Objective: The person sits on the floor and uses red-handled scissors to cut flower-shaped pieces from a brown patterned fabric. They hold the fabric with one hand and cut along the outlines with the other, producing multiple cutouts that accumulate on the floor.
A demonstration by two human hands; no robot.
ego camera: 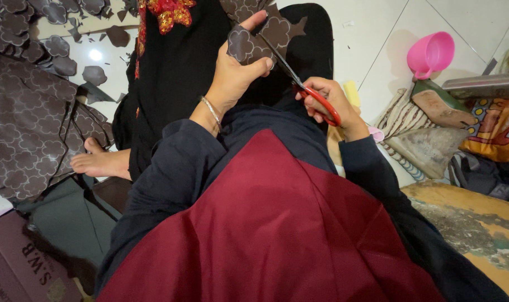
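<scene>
My left hand [235, 70] holds up a piece of dark brown patterned sheet [254, 39] with scalloped cloud-like shapes, thumb on top. My right hand [330, 103] grips red-handled scissors [316, 100], whose blades reach up and left into the sheet's edge. Both arms wear dark navy sleeves, and a thin bracelet sits on the left wrist. A maroon cloth [265, 223] covers my front below the hands.
A large brown patterned sheet [25, 128] and several cut-out pieces [58, 47] lie on the white tiled floor at left. A bare foot [100, 162] rests beside them. A pink cup [430, 53], sandals [433, 112] and bags stand at right. A brown box [25, 263] sits bottom left.
</scene>
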